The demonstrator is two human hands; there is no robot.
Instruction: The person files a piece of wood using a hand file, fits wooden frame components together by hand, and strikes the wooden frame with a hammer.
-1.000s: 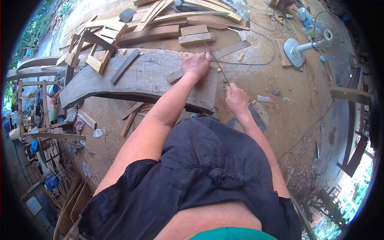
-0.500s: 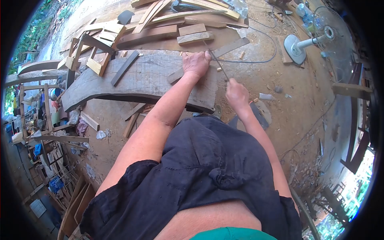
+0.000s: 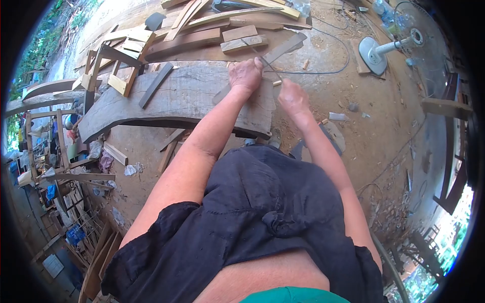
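Note:
My left hand [image 3: 246, 76] is closed on a long, flat grey strip [image 3: 285, 49] and holds it down on the thick, weathered wooden slab [image 3: 187, 91]. The strip slants across the slab's right end and juts out beyond it; whether it is wood or metal I cannot tell. In my right hand [image 3: 294, 96], just past the slab's right end, is a thin dark file [image 3: 260, 56]. The file crosses the strip at an angle, close by my left thumb, its tip pointing away from me. The fingers of my right hand are wrapped around its near end.
A short dark bar [image 3: 155, 86] and a small wooden frame [image 3: 124, 70] rest on the slab's left part. Behind lie stacked planks [image 3: 187, 43]. At right stands a fan base [image 3: 373, 55]; a cable [image 3: 333, 70] crosses the littered floor.
My right hand has pushed the file forward and to the left, so its tip reaches farther past the strip. My left hand stays on the strip. The view has shifted slightly.

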